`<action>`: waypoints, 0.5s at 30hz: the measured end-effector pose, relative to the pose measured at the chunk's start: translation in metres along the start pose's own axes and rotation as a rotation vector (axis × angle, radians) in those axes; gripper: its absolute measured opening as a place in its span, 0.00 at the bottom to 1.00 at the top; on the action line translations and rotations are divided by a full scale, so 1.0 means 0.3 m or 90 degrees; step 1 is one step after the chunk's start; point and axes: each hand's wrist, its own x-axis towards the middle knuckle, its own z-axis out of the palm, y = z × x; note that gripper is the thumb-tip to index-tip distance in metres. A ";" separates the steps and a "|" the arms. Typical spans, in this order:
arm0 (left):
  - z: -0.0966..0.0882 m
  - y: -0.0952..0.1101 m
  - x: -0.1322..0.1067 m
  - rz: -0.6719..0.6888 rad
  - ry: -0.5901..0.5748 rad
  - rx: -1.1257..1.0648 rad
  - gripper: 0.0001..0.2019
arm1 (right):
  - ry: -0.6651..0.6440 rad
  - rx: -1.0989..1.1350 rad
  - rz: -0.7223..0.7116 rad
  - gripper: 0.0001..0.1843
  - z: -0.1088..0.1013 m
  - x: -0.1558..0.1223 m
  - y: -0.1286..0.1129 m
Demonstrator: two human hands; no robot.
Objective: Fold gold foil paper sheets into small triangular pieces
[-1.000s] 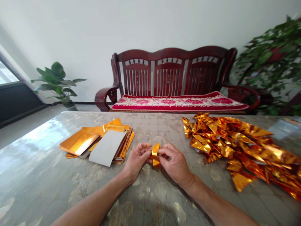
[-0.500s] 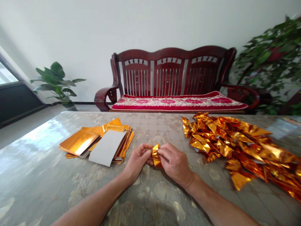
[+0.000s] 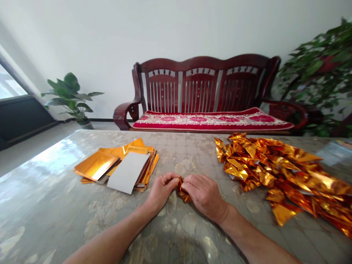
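A small folded piece of gold foil paper (image 3: pixel 182 191) is pinched between my two hands low over the table (image 3: pixel 55 212). My left hand (image 3: pixel 161 190) grips its left side with curled fingers. My right hand (image 3: pixel 205 194) closes over its right side and hides most of it. A stack of flat gold foil sheets (image 3: pixel 118 165), one turned white side up, lies to the left of my hands. A heap of folded gold foil pieces (image 3: pixel 277 168) spreads across the table's right side.
The table has a glossy patterned top. Behind it stands a dark red wooden bench (image 3: pixel 203 95) with a red cushion. A potted plant (image 3: pixel 73 99) is on the floor at far left and a leafy plant (image 3: pixel 321 73) at far right.
Both hands have lowered towards the table and closed tighter over the foil piece, which stood upright between the fingers before and is mostly covered now.
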 end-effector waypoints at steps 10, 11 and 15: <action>0.003 0.005 -0.010 0.012 -0.028 -0.031 0.14 | 0.008 0.078 0.033 0.12 -0.005 0.006 -0.015; 0.002 0.004 -0.010 0.002 -0.031 -0.064 0.15 | 0.018 0.123 0.042 0.11 -0.007 0.005 -0.015; -0.005 0.011 -0.009 -0.070 -0.085 -0.215 0.18 | 0.087 0.333 0.135 0.14 -0.012 -0.001 -0.007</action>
